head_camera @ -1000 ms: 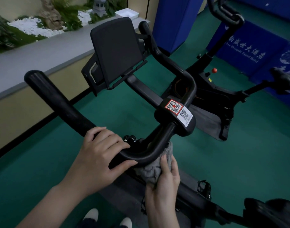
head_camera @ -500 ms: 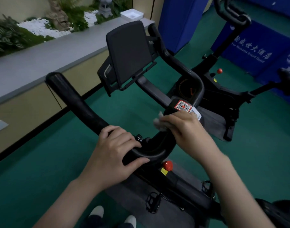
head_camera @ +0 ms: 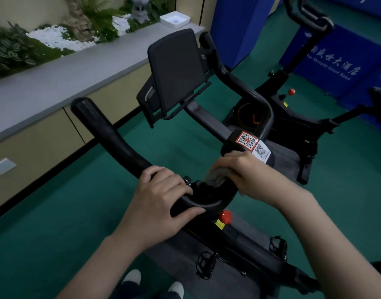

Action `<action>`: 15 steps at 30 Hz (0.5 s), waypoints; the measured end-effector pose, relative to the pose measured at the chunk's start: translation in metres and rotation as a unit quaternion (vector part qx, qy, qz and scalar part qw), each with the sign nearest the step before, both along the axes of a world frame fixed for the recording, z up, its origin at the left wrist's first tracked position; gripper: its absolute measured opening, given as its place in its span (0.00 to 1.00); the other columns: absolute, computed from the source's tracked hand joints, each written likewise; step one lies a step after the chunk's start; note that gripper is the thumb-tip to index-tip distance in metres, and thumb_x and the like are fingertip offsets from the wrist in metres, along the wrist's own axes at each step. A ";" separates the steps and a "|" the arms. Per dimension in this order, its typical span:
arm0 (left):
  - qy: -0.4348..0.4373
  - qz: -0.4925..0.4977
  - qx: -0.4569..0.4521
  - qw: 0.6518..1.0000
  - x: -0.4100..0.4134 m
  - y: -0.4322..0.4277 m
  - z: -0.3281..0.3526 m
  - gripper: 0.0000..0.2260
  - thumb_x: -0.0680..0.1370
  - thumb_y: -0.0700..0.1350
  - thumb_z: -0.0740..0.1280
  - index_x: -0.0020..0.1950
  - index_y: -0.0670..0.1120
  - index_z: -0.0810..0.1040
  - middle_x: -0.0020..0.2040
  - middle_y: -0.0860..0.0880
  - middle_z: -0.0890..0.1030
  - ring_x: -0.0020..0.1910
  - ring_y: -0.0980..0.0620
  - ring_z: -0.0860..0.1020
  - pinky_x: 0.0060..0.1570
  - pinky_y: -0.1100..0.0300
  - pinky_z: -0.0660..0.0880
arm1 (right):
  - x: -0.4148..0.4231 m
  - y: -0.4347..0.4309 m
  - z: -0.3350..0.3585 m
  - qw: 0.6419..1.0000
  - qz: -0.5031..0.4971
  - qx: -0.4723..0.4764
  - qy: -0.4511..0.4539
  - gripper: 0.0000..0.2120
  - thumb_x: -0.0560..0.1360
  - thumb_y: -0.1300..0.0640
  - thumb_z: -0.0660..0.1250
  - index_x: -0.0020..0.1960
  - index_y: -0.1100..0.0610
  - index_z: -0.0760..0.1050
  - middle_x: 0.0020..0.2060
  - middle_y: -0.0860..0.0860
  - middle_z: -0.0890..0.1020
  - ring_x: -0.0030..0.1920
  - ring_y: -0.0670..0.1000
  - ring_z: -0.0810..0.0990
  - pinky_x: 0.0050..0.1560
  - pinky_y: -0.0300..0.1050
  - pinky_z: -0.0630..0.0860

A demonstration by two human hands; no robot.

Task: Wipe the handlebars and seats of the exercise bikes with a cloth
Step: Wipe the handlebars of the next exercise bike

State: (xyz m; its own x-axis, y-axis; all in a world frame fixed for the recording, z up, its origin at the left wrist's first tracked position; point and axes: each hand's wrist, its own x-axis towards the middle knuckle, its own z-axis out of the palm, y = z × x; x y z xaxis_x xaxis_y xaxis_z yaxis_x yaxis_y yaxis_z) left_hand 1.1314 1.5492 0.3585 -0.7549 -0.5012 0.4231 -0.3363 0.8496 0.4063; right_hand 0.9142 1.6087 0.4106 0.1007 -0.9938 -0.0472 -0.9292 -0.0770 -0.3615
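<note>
A black exercise bike stands in front of me with curved black handlebars (head_camera: pixel 112 137) and a dark tablet holder (head_camera: pixel 176 70) above them. My left hand (head_camera: pixel 161 199) grips the near bend of the handlebar, thumb underneath. My right hand (head_camera: pixel 245 171) holds a grey cloth (head_camera: pixel 216 179) against the bar just right of the bend, below a block with QR stickers (head_camera: pixel 253 144). Most of the cloth is hidden under my fingers. The bike's seat is barely in view at the lower right edge.
A second black bike (head_camera: pixel 293 117) stands behind, to the right, near blue padded panels (head_camera: pixel 336 61). A grey ledge (head_camera: pixel 55 78) with plants runs along the left. A red knob (head_camera: pixel 225 216) and pedals (head_camera: pixel 207 264) sit below the bars. Green carpet (head_camera: pixel 45 223) covers the floor.
My right hand came up with the cloth from under the handlebar to the top of it, then slid down toward the bend. My left hand kept its grip.
</note>
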 end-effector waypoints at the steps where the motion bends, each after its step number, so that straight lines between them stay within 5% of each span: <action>1: -0.002 0.001 -0.002 1.000 0.000 0.000 0.000 0.19 0.74 0.64 0.63 0.45 0.50 0.81 0.42 0.57 0.79 0.48 0.56 0.75 0.64 0.61 0.57 | 0.002 0.003 -0.004 1.000 -0.014 -0.020 0.001 0.11 0.77 0.61 0.60 0.52 0.56 0.80 0.44 0.50 0.82 0.48 0.52 0.79 0.51 0.45 0.75; 5: -0.016 0.003 -0.013 1.000 0.001 0.000 0.000 0.19 0.75 0.64 0.62 0.45 0.50 0.81 0.42 0.57 0.79 0.48 0.56 0.76 0.63 0.60 0.58 | 0.027 0.023 -0.017 0.996 -0.036 -0.071 -0.038 0.11 0.74 0.62 0.60 0.51 0.53 0.80 0.42 0.45 0.80 0.47 0.50 0.77 0.50 0.51 0.75; 10: -0.037 -0.005 -0.024 0.999 0.003 0.000 0.002 0.22 0.76 0.65 0.58 0.48 0.49 0.81 0.44 0.56 0.79 0.50 0.55 0.75 0.65 0.59 0.57 | 0.042 0.055 -0.014 0.964 -0.122 -0.134 -0.192 0.10 0.75 0.63 0.63 0.51 0.52 0.79 0.40 0.36 0.77 0.40 0.37 0.77 0.43 0.33 0.71; 15: -0.063 -0.003 -0.027 0.998 0.013 0.006 0.007 0.23 0.77 0.63 0.60 0.58 0.48 0.80 0.53 0.54 0.79 0.57 0.53 0.74 0.70 0.56 0.57 | 0.057 0.070 -0.016 0.917 -0.222 -0.197 -0.265 0.10 0.76 0.64 0.67 0.50 0.50 0.79 0.41 0.41 0.82 0.42 0.40 0.80 0.42 0.28 0.69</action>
State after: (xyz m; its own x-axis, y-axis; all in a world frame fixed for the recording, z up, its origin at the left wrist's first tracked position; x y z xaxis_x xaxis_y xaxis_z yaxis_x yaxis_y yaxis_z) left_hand 1.1442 1.5553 0.3659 -0.8066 -0.4750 0.3518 -0.3761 0.8716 0.3145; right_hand 0.9707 1.6784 0.3943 -0.4133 -0.8716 0.2635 -0.6018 0.0443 -0.7974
